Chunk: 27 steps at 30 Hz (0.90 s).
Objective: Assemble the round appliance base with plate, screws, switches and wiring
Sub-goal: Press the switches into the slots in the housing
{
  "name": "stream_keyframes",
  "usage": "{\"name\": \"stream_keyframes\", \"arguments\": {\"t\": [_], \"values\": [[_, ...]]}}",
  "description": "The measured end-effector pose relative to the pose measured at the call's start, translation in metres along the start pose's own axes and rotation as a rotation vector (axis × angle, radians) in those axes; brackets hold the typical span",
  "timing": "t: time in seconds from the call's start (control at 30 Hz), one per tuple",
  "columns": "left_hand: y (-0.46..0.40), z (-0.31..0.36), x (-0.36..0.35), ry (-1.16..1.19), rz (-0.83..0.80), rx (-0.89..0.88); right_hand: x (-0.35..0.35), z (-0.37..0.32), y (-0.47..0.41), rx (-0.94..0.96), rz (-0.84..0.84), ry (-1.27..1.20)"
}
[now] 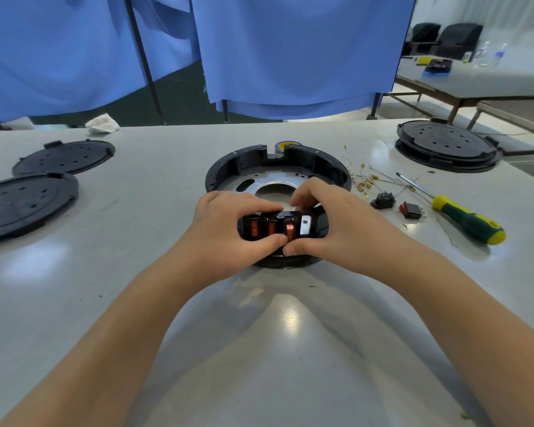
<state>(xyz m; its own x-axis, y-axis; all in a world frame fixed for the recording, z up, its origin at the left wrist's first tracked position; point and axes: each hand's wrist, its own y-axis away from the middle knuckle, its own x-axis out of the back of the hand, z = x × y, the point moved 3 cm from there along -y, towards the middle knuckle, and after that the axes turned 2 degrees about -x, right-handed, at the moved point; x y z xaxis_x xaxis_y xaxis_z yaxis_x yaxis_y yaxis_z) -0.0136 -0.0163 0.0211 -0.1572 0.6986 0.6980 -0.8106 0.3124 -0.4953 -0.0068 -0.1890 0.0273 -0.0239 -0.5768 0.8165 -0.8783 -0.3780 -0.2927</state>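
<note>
The round black appliance base (250, 161) sits in the middle of the table with a metal plate (269, 184) inside it. Three red rocker switches (272, 228) stand in the near wall of the base, beside an empty slot (305, 224) showing white. My left hand (228, 221) grips the near wall from the left, fingers over the rim, thumb below the switches. My right hand (324, 218) grips it from the right, thumb tip meeting the left thumb under the third switch. A loose red switch (410, 210) and a black socket part (383, 200) lie to the right.
A green and yellow screwdriver (463, 217) lies at the right, beyond loose wires with brass terminals (367, 181). Two black cover discs (65, 157) (22, 203) lie at the left, stacked bases (447, 147) at the far right. A tape roll (285, 145) stands behind the base.
</note>
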Motion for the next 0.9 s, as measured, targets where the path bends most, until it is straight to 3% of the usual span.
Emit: {"name": "stream_keyframes", "arguments": {"t": [0.23,0.9], "values": [[-0.0010,-0.0006,0.0003,-0.020,-0.009,0.016,0.0044,0.0033,-0.0001,0.002,-0.091,-0.041],[0.0024,-0.0006,-0.0034,-0.084,0.031,-0.020,0.0032,0.0059,-0.0005,0.026,-0.048,-0.047]]}}
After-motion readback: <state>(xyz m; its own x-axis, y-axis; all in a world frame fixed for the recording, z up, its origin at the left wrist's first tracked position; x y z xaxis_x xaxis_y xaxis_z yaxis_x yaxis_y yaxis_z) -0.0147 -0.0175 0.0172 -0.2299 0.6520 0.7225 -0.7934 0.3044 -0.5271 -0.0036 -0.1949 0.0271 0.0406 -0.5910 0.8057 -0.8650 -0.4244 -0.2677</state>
